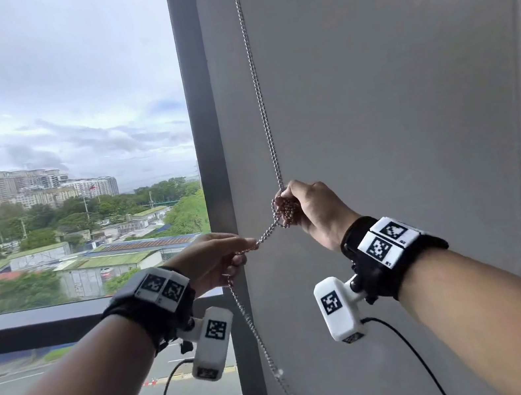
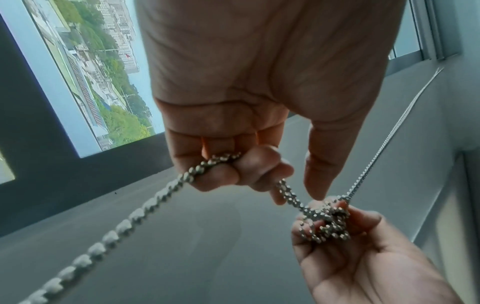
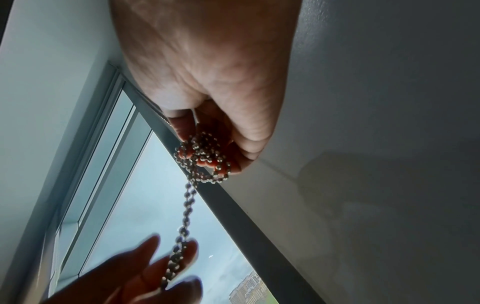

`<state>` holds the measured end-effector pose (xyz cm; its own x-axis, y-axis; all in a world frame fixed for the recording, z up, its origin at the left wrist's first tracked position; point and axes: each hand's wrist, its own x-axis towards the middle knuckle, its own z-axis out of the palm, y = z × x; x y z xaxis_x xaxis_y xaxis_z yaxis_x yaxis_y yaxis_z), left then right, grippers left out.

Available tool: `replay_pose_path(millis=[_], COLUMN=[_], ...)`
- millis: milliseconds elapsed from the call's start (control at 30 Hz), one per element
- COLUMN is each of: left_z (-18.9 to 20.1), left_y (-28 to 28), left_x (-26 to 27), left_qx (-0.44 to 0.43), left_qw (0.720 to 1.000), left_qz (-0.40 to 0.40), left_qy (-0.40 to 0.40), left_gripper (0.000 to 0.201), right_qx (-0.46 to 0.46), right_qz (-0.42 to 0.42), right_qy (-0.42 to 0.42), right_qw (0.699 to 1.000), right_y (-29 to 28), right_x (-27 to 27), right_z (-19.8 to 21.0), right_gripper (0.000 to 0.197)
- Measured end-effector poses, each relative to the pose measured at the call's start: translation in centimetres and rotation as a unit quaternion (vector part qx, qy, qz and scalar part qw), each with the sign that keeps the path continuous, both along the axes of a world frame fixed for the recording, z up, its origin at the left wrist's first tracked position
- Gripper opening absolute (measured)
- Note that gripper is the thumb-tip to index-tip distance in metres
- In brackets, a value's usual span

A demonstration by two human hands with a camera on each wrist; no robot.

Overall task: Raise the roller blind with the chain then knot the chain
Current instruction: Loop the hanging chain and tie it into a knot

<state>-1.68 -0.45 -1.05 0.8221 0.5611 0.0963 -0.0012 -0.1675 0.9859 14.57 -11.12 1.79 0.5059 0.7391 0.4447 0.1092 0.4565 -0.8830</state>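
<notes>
A metal bead chain [image 1: 257, 93] hangs down in front of the grey wall, just right of the window post. My right hand [image 1: 290, 204] pinches a tangled bunch of chain loops [image 1: 285, 209] at its fingertips; in the right wrist view this bunch [image 3: 205, 158] sits between thumb and fingers. From there a short doubled stretch runs down-left into my left hand [image 1: 241, 253], whose curled fingers [image 2: 233, 168] grip it. Below the left hand the chain's tail [image 1: 259, 336] hangs slack to a loop at the bottom. The window glass is uncovered; no blind fabric shows in the head view.
A dark vertical window post [image 1: 199, 103] stands just left of the chain, and a dark horizontal rail [image 1: 31, 328] crosses the glass at wrist height. The plain grey wall [image 1: 392, 104] fills the right side. Black cables [image 1: 415, 354] trail from the wrist cameras.
</notes>
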Motion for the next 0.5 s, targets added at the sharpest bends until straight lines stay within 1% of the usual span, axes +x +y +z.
replay_pose_path(millis=[100,200,267,367,433,500], left_z=[0.2,0.1,-0.3,-1.3,-2.0,-2.6], left_y=[-0.6,-1.5,-2.0,-2.5,-2.9,-3.4], left_x=[0.6,1.4,2.0,3.0,3.8,4.8], left_qx=[-0.009,-0.014,-0.018,-0.026,-0.055,-0.094], left_qw=[0.999,0.998,0.997,0.995,0.989,0.977], left_qz=[-0.029,-0.049,-0.059,-0.066,-0.064,-0.047], left_qy=[-0.028,-0.039,-0.043,-0.066,-0.121,-0.186], left_gripper=[0.022,0.026,0.025,0.026,0.029,0.027], right_qx=[0.000,-0.010,-0.017,-0.025,-0.031,-0.029], right_qz=[-0.003,-0.006,-0.006,-0.004,-0.004,-0.006], right_qy=[-0.022,-0.046,-0.062,-0.089,-0.117,-0.133], right_qw=[1.000,0.999,0.998,0.996,0.993,0.991], right_y=[0.1,0.1,0.1,-0.1,-0.3,-0.4], right_x=[-0.1,0.0,0.0,0.1,0.1,0.1], right_z=[-0.7,-1.6,-2.2,-2.7,-2.6,-2.5], right_gripper=[0.029,0.027,0.024,0.024,0.025,0.024])
